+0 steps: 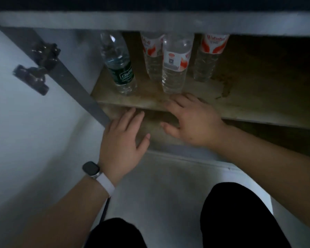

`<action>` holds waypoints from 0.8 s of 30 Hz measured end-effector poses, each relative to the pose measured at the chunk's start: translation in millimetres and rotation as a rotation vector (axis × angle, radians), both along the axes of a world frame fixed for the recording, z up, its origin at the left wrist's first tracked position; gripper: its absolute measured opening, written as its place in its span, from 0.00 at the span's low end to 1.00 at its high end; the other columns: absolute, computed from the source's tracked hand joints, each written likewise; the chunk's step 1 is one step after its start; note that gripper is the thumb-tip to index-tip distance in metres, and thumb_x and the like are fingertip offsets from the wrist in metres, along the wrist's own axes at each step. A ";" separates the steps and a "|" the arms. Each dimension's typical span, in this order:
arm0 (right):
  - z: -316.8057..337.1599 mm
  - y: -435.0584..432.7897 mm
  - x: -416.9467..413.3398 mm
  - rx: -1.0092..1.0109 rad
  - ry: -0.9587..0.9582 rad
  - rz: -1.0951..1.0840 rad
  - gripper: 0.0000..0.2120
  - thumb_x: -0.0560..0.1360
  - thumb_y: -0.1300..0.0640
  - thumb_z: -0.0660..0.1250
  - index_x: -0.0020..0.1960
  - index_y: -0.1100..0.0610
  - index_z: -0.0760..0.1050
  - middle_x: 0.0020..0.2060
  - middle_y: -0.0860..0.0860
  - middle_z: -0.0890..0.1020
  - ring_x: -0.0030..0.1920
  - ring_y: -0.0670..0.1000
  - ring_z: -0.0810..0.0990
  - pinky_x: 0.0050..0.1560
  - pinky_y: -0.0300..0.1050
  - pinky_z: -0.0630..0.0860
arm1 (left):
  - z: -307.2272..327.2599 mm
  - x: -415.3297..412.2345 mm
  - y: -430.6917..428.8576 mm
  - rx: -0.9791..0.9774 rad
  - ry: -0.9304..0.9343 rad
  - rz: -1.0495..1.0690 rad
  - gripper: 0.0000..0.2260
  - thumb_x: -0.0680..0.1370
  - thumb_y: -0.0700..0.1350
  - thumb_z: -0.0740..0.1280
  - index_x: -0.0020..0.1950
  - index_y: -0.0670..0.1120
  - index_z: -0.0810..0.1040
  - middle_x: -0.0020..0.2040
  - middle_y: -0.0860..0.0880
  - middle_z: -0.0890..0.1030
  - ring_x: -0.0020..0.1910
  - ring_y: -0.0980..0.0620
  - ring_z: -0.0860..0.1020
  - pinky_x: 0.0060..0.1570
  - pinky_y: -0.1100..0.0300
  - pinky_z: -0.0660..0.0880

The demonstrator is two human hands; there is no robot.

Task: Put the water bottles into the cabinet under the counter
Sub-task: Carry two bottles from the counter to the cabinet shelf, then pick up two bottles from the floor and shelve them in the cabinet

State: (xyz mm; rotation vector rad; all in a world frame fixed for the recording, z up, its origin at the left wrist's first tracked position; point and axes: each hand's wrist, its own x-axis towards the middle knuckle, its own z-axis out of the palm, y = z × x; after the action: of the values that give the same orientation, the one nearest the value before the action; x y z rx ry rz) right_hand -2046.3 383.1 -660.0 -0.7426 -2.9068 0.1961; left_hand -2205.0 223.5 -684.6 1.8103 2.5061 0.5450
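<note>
Crouching low, the person had dark-clad knees (240, 217) nearest the camera, above a pale floor (165, 185). Past them the left hand (123, 138), a watch (92, 169) on its wrist, hung spread and empty just before the shelf (249, 97) edge. The right hand (190, 120) reached a little farther, fingers apart and holding nothing, its fingertips close to the base of the front bottle (175, 63), though contact could not be made out.

Farther in, four bottles stood upright on the shelf: a green-labelled one (119, 67) at the left and three red-labelled ones, two of them, the middle bottle (151, 56) and the right bottle (208, 56), set behind the front one. An open door (25, 122) with its hinge (38, 68) lay to the left.

The bottles seemed filled, so probably fairly heavy, with thin walls that would give under a squeeze. The ribbed lower body or the label band looked the surest hold.
</note>
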 end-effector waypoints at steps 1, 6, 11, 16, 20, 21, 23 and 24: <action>10.9 -6.3 0.9 -0.019 -0.007 0.010 0.31 0.74 0.35 0.55 0.65 0.56 0.76 0.63 0.57 0.78 0.61 0.61 0.76 0.52 0.56 0.77 | 11.0 3.2 -8.1 -0.024 0.011 0.009 0.25 0.78 0.55 0.64 0.72 0.44 0.74 0.71 0.43 0.74 0.68 0.40 0.74 0.61 0.43 0.74; 82.2 -44.2 18.5 -0.083 -0.089 0.066 0.30 0.73 0.39 0.57 0.65 0.57 0.76 0.60 0.58 0.79 0.57 0.63 0.78 0.51 0.58 0.77 | 89.6 15.7 -48.3 -0.102 0.073 0.017 0.22 0.77 0.52 0.66 0.67 0.43 0.77 0.69 0.41 0.76 0.67 0.38 0.73 0.61 0.43 0.72; 169.9 -76.9 37.6 -0.114 -0.150 0.109 0.28 0.73 0.39 0.57 0.62 0.56 0.78 0.58 0.57 0.80 0.58 0.62 0.79 0.51 0.57 0.78 | 184.8 39.5 -78.2 -0.188 0.146 -0.033 0.21 0.75 0.51 0.67 0.65 0.44 0.79 0.66 0.42 0.78 0.66 0.39 0.74 0.63 0.43 0.70; 266.6 -96.9 56.2 -0.163 -0.205 0.126 0.29 0.74 0.38 0.53 0.64 0.54 0.76 0.60 0.55 0.79 0.61 0.61 0.77 0.55 0.56 0.76 | 278.2 63.4 -95.2 -0.213 0.175 -0.042 0.21 0.75 0.52 0.65 0.65 0.45 0.79 0.65 0.43 0.79 0.66 0.40 0.74 0.64 0.43 0.70; 340.9 -101.2 75.4 -0.126 -0.212 0.088 0.30 0.74 0.36 0.49 0.67 0.50 0.73 0.64 0.52 0.76 0.65 0.58 0.73 0.61 0.55 0.72 | 349.2 77.5 -94.6 -0.193 0.209 -0.047 0.20 0.76 0.53 0.65 0.64 0.46 0.79 0.65 0.43 0.79 0.65 0.41 0.75 0.65 0.44 0.70; 358.4 -101.0 81.0 -0.105 -0.200 0.085 0.29 0.74 0.36 0.50 0.66 0.50 0.73 0.63 0.52 0.77 0.64 0.58 0.74 0.61 0.55 0.73 | 365.8 82.0 -93.3 -0.179 0.212 -0.050 0.19 0.76 0.53 0.65 0.63 0.46 0.79 0.65 0.43 0.79 0.65 0.41 0.75 0.65 0.44 0.70; 390.5 -98.9 92.8 -0.062 -0.167 0.092 0.27 0.74 0.37 0.52 0.64 0.50 0.75 0.62 0.52 0.78 0.62 0.58 0.76 0.59 0.55 0.74 | 397.5 92.2 -90.0 -0.139 0.222 -0.060 0.18 0.76 0.52 0.64 0.62 0.46 0.79 0.64 0.43 0.79 0.64 0.40 0.76 0.64 0.43 0.71; 405.8 -97.2 98.6 -0.046 -0.144 0.096 0.27 0.74 0.37 0.54 0.64 0.50 0.75 0.62 0.53 0.78 0.62 0.58 0.76 0.59 0.55 0.74 | 412.3 97.3 -87.3 -0.119 0.231 -0.069 0.18 0.77 0.53 0.63 0.62 0.45 0.79 0.64 0.43 0.79 0.64 0.40 0.76 0.64 0.44 0.71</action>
State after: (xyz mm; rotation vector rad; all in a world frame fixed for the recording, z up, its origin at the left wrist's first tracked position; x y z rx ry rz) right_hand -1947.8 285.9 -254.1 -0.6500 -3.0879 0.2286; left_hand -2107.7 136.2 -272.3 2.0091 2.5384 0.1883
